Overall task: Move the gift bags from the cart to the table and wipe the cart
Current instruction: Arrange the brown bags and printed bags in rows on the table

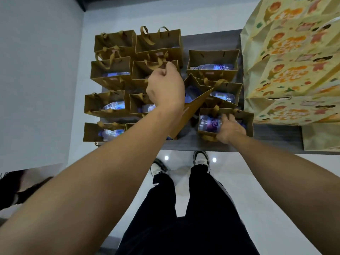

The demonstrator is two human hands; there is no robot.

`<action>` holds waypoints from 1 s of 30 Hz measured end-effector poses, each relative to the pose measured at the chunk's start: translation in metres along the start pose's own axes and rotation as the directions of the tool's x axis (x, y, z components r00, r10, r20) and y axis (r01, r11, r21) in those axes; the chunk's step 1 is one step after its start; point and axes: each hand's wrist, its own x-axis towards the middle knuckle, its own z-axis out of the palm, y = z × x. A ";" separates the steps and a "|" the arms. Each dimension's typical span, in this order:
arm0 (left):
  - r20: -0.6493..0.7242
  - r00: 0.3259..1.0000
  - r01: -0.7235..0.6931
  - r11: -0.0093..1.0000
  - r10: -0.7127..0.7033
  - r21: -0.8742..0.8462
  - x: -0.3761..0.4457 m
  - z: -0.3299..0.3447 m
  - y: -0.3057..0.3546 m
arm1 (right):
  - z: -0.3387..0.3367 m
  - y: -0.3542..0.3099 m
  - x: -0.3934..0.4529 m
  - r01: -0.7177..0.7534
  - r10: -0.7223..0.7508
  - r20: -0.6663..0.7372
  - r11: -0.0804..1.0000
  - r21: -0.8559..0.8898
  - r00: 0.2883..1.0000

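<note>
Many brown gift bags (110, 103) crowding table (276, 133) | left hand (165, 89) pinching a handle (156, 66), right hand (230, 129) gripping nearest bag (206, 124) | arranging step; next needs upright release.

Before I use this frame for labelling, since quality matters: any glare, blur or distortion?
Head view: wide-angle bending curves the table edge and stretches the forearms; two ceiling-light glints on the glossy floor; bottles glow blue-white inside the brown gift bags; left hand and right hand slightly soft.
</note>
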 end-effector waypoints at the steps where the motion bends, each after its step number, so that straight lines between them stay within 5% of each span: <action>1: -0.003 1.000 0.000 1.000 0.000 -0.004 0.000 0.001 0.000 | -0.001 0.001 0.004 0.006 -0.005 0.022 1.000 -0.030 1.000; 7: 0.003 1.000 -0.015 1.000 0.015 -0.004 0.004 0.003 -0.003 | 0.000 -0.002 0.016 -0.018 0.026 0.049 0.986 -0.165 0.998; 12: 0.014 1.000 -0.012 1.000 0.012 -0.018 0.003 0.005 0.000 | -0.001 -0.003 0.007 -0.033 0.022 -0.058 0.979 -0.200 0.998; 20: 0.036 0.999 0.006 1.000 -0.005 -0.026 0.003 0.008 0.002 | -0.010 0.016 -0.020 0.229 -0.191 -0.242 0.964 0.137 0.951; 25: 0.034 0.999 -0.015 1.000 0.016 -0.017 0.004 0.010 -0.001 | 0.008 0.032 -0.019 0.208 -0.297 -0.154 0.881 -0.425 0.942; 30: 0.006 1.000 -0.029 0.999 0.030 -0.033 0.007 0.016 -0.005 | 0.032 0.044 -0.007 0.162 -0.255 -0.214 0.913 -0.374 0.943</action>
